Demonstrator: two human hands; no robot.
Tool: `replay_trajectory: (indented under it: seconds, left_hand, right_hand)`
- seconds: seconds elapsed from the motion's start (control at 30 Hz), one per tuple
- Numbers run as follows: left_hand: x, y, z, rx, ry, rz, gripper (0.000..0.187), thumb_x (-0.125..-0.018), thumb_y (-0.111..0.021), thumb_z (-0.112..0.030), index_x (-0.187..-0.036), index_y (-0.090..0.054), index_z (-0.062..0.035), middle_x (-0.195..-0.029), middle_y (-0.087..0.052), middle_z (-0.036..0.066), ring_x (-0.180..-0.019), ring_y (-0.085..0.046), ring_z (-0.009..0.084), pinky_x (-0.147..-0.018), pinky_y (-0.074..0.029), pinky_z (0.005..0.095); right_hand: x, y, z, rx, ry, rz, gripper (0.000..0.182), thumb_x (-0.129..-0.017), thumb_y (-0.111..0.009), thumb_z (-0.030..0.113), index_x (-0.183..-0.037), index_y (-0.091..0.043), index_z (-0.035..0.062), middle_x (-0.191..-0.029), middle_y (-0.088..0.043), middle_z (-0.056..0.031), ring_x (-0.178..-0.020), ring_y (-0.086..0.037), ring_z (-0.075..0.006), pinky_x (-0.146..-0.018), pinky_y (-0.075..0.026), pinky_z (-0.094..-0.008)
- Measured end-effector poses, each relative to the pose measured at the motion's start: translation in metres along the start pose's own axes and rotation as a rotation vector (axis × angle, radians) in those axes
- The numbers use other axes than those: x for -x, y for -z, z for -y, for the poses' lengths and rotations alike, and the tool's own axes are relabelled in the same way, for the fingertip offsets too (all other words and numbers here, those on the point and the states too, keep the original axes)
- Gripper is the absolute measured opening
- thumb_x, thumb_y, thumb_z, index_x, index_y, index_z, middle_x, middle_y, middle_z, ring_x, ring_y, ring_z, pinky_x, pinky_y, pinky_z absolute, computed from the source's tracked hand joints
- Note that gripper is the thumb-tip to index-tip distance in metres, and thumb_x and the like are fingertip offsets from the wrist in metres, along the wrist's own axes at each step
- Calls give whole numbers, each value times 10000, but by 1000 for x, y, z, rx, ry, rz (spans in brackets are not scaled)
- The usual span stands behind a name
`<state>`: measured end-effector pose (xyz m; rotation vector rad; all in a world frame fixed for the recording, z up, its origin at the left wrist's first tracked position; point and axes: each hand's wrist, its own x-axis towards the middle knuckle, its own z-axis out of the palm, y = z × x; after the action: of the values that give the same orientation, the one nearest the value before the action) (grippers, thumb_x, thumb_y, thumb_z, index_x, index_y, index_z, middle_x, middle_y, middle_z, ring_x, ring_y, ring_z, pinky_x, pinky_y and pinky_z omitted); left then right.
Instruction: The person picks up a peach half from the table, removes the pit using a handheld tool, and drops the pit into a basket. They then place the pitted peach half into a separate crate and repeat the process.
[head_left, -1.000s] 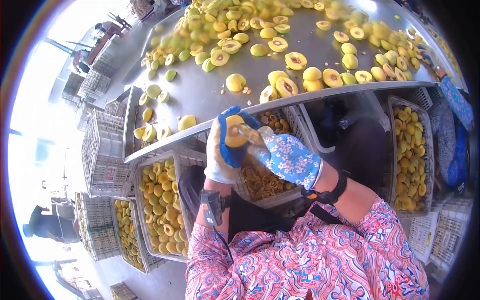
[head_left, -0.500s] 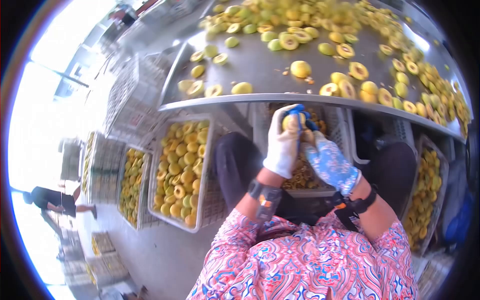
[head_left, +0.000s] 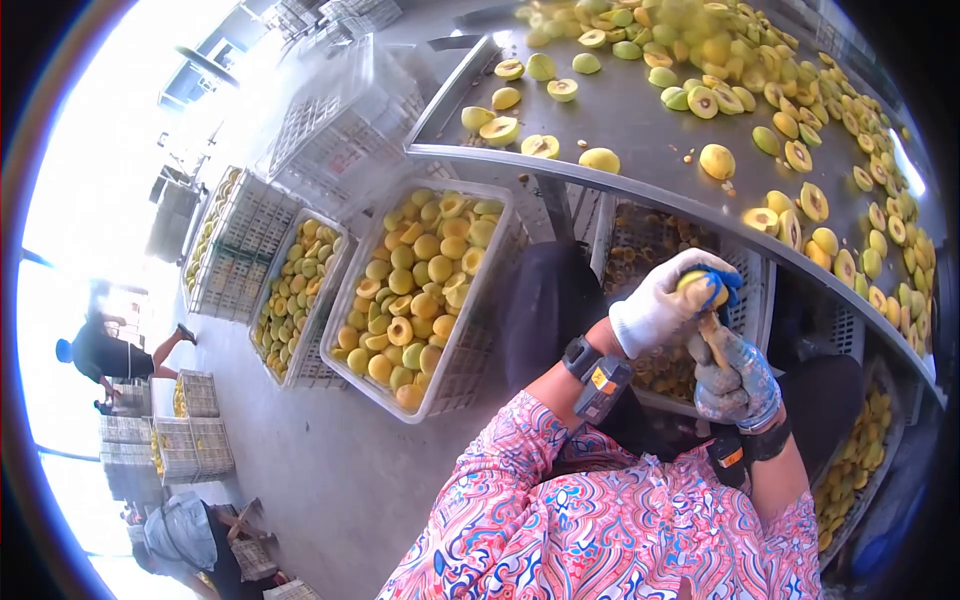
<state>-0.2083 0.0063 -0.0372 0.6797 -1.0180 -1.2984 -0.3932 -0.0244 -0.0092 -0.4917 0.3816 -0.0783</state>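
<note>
My left hand (head_left: 656, 306), in a white glove with blue at the fingertips, is closed around a yellow peach (head_left: 692, 281) above a crate under the table's edge. My right hand (head_left: 742, 382), in a blue patterned glove with dirty fingers, grips a slim tan-handled tool (head_left: 713, 338) just below the peach. The tool's upper end reaches the left hand and the peach; its working tip is hidden. Below both hands, the crate (head_left: 602, 235) holds brownish pits and scraps.
A metal table (head_left: 620, 110) ahead carries many peach halves; its raised rim (head_left: 560, 167) runs close above my hands. Crates of peach halves (head_left: 430, 400) stand at left, another (head_left: 893, 440) at right. Two people (head_left: 105, 350) bend over far left, near stacked crates (head_left: 190, 445).
My view has turned left, so the table and hands appear farther right. The right hand has rotated, exposing the tan handle below the peach. The left hand still holds the peach.
</note>
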Motion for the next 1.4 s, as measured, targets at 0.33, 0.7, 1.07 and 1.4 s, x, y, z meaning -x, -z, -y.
replay_trajectory:
  seconds: [0.33, 0.7, 1.07, 1.4]
  left_hand:
    - [-2, 50, -36, -1102, -340, 9, 294, -807, -720, -253, -1008, -615, -66, -892, -623, 139, -822, -607, 345, -709, -507, 398]
    - [110, 356, -73, -1042, 472, -1144, 531, -803, -693, -408, -1173, -575, -47, -1039, -665, 203, -976, -641, 323, -848, -487, 389]
    - [123, 539, -93, -1998, 541, -1019, 451, -831, -629, -336, -1220, -562, -117, -1257, -550, 218, -1116, -537, 402, -922, -456, 479]
    - [98, 551, -90, -1952, 784, -1034, 325, -800, -609, -175, -1121, -581, -131, -1073, -619, 207, -1009, -602, 390, -844, -489, 487]
  right_hand:
    - [-3, 42, -12, 8, 17, 58, 372, -932, -577, 405, -957, -508, 40, -501, -366, 63, -350, -296, -52, -360, -242, -234]
    - [-7, 174, -42, 1248, -531, -371, 281, -912, -575, 244, -1079, -545, 20, -885, -559, -104, -662, -577, -203, -563, -499, -344]
    - [-46, 134, -33, 1215, -827, -631, 307, -914, -485, 258, -887, -610, -21, -685, -609, -117, -566, -588, -194, -511, -468, -340]
    - [-59, 137, -31, 1613, -754, -424, 411, -928, -452, 320, -1016, -613, -47, -803, -667, -189, -700, -660, -287, -651, -496, -398]
